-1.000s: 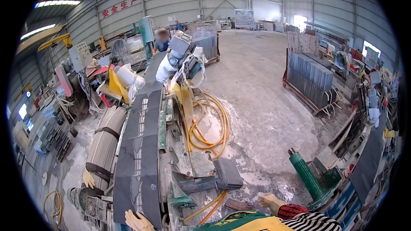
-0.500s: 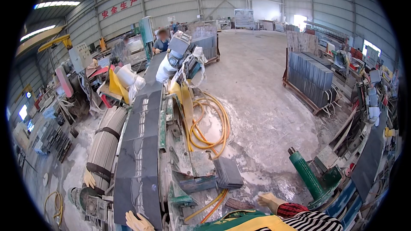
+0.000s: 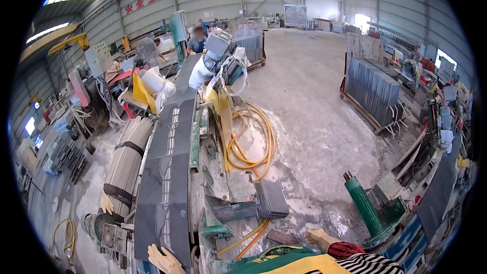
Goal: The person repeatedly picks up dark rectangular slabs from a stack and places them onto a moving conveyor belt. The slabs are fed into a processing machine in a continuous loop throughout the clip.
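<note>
Gloves cover both hands: the left hand (image 3: pixel 163 260) lies flat, fingers spread, on the near end of a dark stone slab (image 3: pixel 163 193) that runs along the conveyor line (image 3: pixel 200 137). The right hand (image 3: pixel 319 237) hangs loosely curled, holding nothing, above a stack of grey tiles (image 3: pixel 271 198) (well apart from it). Yellow hoses (image 3: pixel 251 142) coil on the wet floor beside a green cylinder (image 3: pixel 362 204).

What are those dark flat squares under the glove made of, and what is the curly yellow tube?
The dark slabs look like cut stone, perhaps slate or granite: matt grey, with pale veins and straight sawn edges. The left hand, in a pale glove, rests on the nearest one. The yellow hose seems to be rubber or plastic: it coils loosely and bends smoothly.
</note>
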### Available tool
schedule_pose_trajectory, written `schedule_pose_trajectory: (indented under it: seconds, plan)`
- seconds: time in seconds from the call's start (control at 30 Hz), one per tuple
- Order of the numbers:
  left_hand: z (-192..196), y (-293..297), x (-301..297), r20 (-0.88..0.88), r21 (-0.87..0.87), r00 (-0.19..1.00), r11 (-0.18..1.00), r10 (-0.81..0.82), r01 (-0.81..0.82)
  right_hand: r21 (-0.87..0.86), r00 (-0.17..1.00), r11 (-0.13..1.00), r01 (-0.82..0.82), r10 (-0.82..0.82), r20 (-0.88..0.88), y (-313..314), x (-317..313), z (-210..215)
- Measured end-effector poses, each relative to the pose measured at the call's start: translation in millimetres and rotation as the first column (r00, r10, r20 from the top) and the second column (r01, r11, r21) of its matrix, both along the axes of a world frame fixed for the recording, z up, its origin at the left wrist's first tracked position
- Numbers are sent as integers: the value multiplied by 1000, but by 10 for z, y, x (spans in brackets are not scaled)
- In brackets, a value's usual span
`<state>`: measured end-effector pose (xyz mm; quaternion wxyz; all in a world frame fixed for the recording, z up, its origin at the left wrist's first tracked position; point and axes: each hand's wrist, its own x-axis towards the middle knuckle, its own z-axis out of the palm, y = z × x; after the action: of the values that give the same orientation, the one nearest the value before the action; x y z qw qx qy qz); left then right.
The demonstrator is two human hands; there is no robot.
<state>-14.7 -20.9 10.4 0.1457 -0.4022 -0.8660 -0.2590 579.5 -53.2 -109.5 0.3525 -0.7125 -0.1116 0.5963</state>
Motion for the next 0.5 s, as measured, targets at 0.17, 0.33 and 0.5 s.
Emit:
schedule_pose_trajectory:
  seconds: [0.17, 0.33, 0.5]
  plan:
    - [-29, -32, -42, 10, 0, 1000, 1000, -6, 6, 31, 998, 999, -23, 25, -54, -60, 26, 37]
    - [-124, -65, -122, -1, 27, 1000, 1000, -9, 9, 109, 994, 994, -14, 25, -102, -158, 30, -148]
    - [-136, -115, -134, -49, 29, 997, 998, -51, 53, 18, 995, 1000, 22, -20, -93, -138, 48, -376]
